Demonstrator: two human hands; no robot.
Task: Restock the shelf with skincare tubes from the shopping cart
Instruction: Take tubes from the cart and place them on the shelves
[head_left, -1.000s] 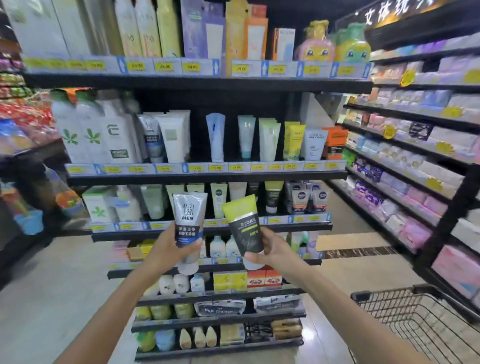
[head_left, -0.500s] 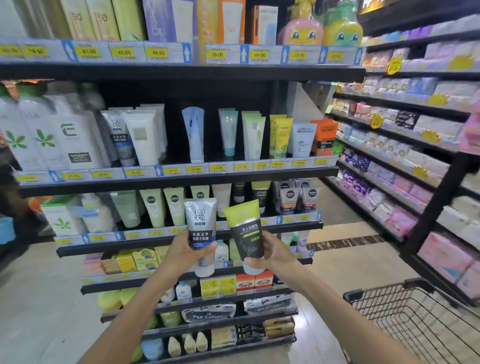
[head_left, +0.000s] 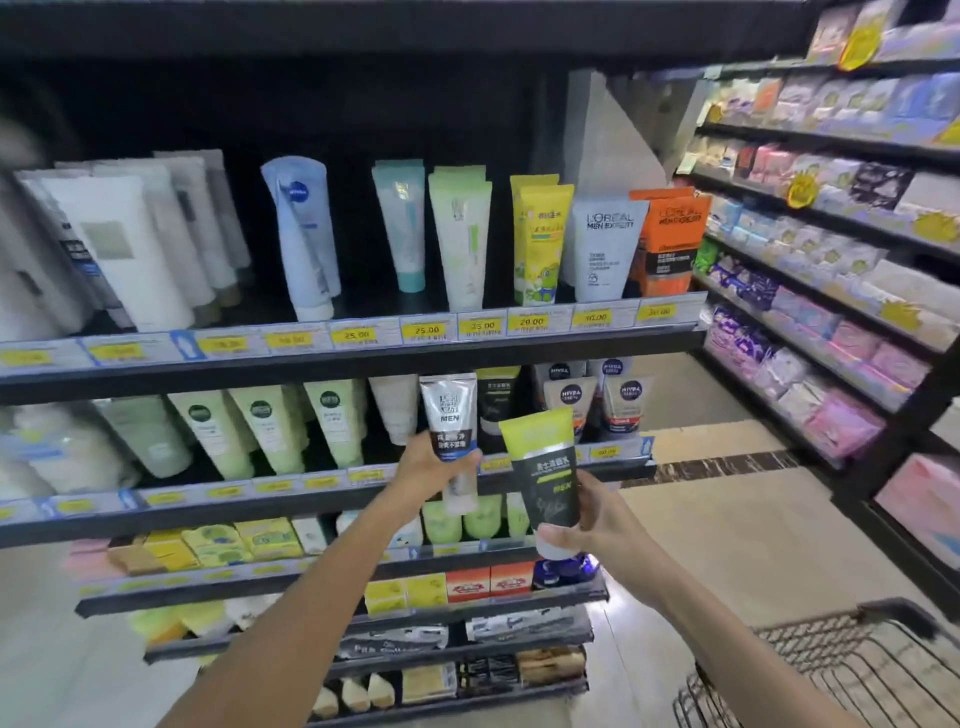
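- Head view: the shelf (head_left: 363, 358) stands right behind both your hands, and the shopping cart (head_left: 841, 670) sits low beside your right arm.
- Your right hand (head_left: 597, 519) is wrapped around the green and black tube (head_left: 545, 467), cap down.
- Your left hand (head_left: 431, 462) grips the silver tube (head_left: 449, 415), held up against the shelf's edge.

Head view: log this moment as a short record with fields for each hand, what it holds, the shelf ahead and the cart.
left hand: left hand, grip closed around the grey MEN tube, cap down
right hand: right hand, grip closed around the green-and-black tube, cap down
tube positions: both raised in front of the second shelf, neither placed yet
shelf stock nearby: Nivea tubes just right of the held tubes
cart: shopping cart at lower right, contents not visible
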